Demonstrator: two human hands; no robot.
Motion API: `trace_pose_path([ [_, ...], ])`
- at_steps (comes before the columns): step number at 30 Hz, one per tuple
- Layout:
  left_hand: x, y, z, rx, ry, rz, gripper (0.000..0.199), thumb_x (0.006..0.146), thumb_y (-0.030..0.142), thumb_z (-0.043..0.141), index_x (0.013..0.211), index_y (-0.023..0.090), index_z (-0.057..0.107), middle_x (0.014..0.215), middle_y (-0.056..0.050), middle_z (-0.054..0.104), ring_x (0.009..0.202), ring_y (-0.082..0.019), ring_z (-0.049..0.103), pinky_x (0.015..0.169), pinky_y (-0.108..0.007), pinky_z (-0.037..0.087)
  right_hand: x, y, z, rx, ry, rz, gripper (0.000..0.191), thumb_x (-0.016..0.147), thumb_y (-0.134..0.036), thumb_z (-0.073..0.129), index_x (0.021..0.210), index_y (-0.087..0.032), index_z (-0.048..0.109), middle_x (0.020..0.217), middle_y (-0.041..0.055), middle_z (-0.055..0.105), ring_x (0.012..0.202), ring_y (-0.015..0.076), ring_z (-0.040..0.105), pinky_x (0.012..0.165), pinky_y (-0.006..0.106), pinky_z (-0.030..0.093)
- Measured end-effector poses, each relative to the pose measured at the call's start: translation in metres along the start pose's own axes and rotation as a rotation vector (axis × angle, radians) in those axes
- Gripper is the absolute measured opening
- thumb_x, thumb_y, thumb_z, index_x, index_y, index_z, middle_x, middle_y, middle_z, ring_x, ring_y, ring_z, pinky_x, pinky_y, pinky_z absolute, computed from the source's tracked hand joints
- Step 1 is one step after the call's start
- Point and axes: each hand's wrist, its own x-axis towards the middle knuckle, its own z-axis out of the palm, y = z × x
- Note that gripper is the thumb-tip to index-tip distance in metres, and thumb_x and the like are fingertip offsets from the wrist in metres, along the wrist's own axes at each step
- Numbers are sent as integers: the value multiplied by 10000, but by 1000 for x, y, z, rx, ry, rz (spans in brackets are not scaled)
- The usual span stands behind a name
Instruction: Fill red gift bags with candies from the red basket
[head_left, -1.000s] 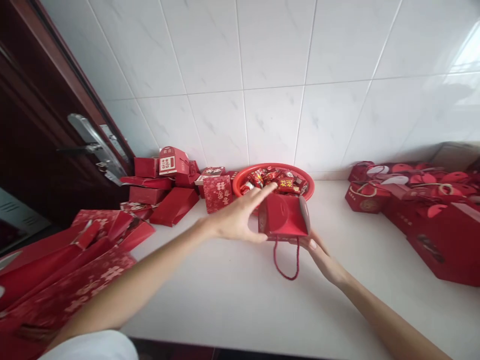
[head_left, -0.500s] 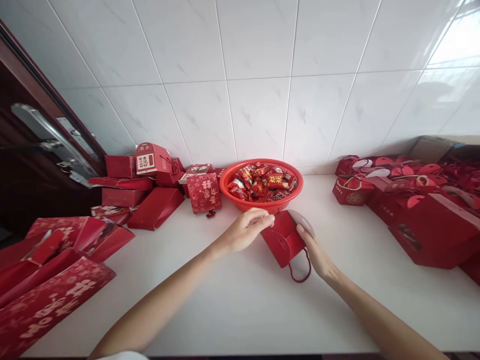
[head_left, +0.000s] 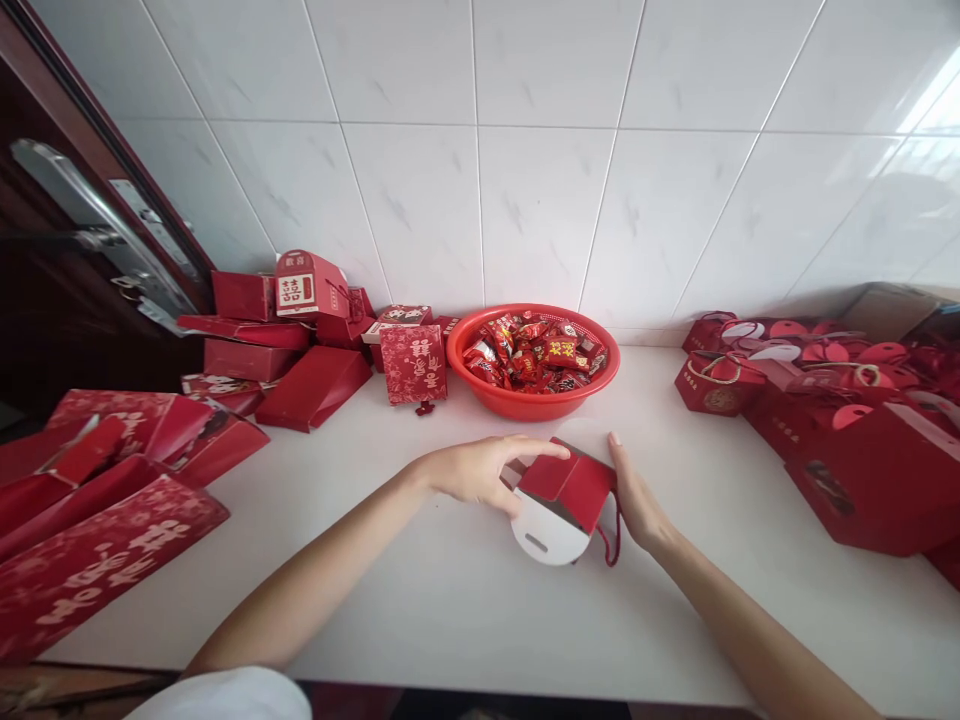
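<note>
A small red gift box (head_left: 577,487) is between my two hands over the white table, its rounded white flap with a slot folded out toward me. A dark red cord hangs at its right side. My left hand (head_left: 499,472) is at the box's left side, thumb and fingers spread around its edge. Against the right side lies my right hand (head_left: 636,495), its fingers stretched upward and partly hidden by the box. Just behind stands a red basket (head_left: 534,405) filled with wrapped sweets (head_left: 559,352).
Red boxes (head_left: 315,388) are piled at the left, with larger printed ones (head_left: 112,570) nearer me. More red boxes with cord handles (head_left: 720,385) crowd the right side. A tiled wall (head_left: 547,210) backs the table (head_left: 420,610); a door handle (head_left: 97,225) is far left.
The box's white-backed flap has swung open toward me. My left hand has opened from a pinch and moved to the box's left edge. The view has shifted slightly.
</note>
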Motion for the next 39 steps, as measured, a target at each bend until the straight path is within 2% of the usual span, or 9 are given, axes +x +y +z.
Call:
trace_pose_path([
  [2,0,-2,4,94,11,-1,943,649,207,741,1517,380,413,1615,-32,369,1396,-306,468,1062,-401,477,2,1,0,-73,19,-25,679,973,-720,247,1137,-236,693,1005,85,755,1039,295,710,929,431,587],
  [4,1,-1,7,222,59,-9,1006,642,246,775,1546,397,359,1638,-36,320,1488,-336,326,1129,-445,413,4,3,0,-182,145,-117,578,976,-683,342,1194,-236,637,1123,95,723,1035,280,697,877,421,594],
  [8,5,10,10,398,60,-77,1085,603,323,833,1558,410,324,1691,-74,149,1527,-420,192,1141,-557,364,5,2,-1,-431,437,-455,397,978,-499,512,1277,-238,532,1317,140,609,1054,265,664,886,458,576],
  [12,15,17,6,438,45,-42,1181,516,317,874,1558,388,323,1682,-95,160,1514,-478,178,1092,-572,411,2,-3,-4,-621,356,-724,195,1009,-310,454,1030,-246,636,1282,141,601,1197,286,612,960,482,546],
  [22,30,10,-9,373,-38,54,994,474,356,919,1369,279,494,1344,-96,523,1243,-372,552,998,-463,492,-6,-15,-18,-799,147,-624,253,950,-451,587,1080,-280,721,1417,116,560,1171,309,612,953,489,539],
  [31,18,1,-5,178,90,-7,997,419,407,969,1223,272,396,1229,-87,568,1173,-335,586,903,-432,502,-9,-21,-32,-300,-62,-374,340,854,-522,674,890,-250,473,1524,135,491,1353,339,503,990,451,499],
  [34,12,-2,-8,149,97,-6,939,428,404,970,1153,261,391,1134,-50,575,1077,-284,600,832,-369,498,-7,-26,-41,-195,-164,-335,343,833,-539,671,856,-244,498,1562,111,458,1398,365,453,993,468,496],
  [36,8,-3,-10,155,117,-5,902,435,408,967,1116,257,395,1106,-35,562,1029,-257,594,781,-330,485,-4,-29,-47,-194,-235,-330,324,818,-539,683,914,-247,580,1575,97,444,1426,372,421,1046,495,464],
  [39,0,-6,-14,133,139,-15,862,471,414,954,1106,255,394,1080,-24,557,997,-238,586,754,-305,466,-1,-30,-55,-235,-341,-292,437,820,-496,701,1201,-292,633,1608,81,392,1448,351,405,1095,505,435],
])
